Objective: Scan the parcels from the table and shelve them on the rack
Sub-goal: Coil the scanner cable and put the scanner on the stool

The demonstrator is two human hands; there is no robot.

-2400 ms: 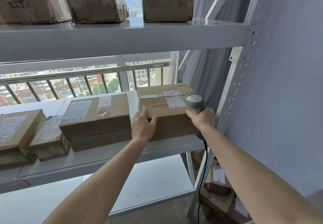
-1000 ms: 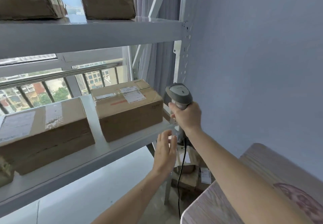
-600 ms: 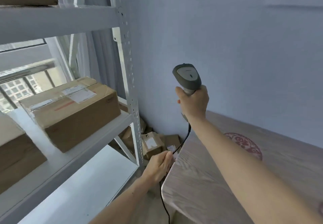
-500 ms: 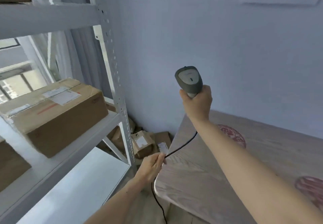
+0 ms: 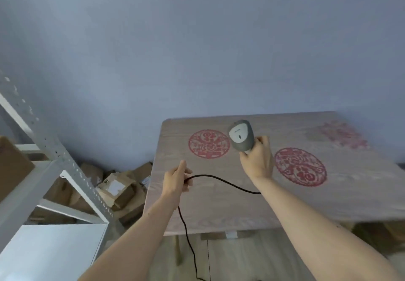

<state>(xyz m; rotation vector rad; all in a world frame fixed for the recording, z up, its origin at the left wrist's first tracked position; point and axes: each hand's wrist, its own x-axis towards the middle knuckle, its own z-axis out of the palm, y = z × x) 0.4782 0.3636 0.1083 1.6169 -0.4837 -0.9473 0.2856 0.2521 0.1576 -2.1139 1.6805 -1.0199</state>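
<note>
Fingers of the right hand (image 5: 257,160) wrap tight around the handle of a grey handheld barcode scanner (image 5: 241,135), its pale-topped head tilted toward eleven o'clock over the light wood-grain table (image 5: 219,206). The left hand (image 5: 175,182) pinches the scanner's thin black cable (image 5: 221,181) between closed fingers; from there the cable arcs toward three o'clock to the right wrist, and a second length drops toward six o'clock, past the table's near edge to the floor.

Three round red paper-cut emblems lie flat on the tabletop: one (image 5: 209,143) just beside the scanner at its nine o'clock, one (image 5: 300,166) at the right hand's three o'clock, and a fainter one (image 5: 341,137) (blurred) toward the far corner.

The white perforated metal rack (image 5: 54,156) stands at nine o'clock, with one brown cardboard parcel (image 5: 13,166) on its shelf at the frame's edge. More crumpled brown cardboard boxes (image 5: 116,189) are heaped on the floor between rack and table, against the pale blue wall (image 5: 197,50).
</note>
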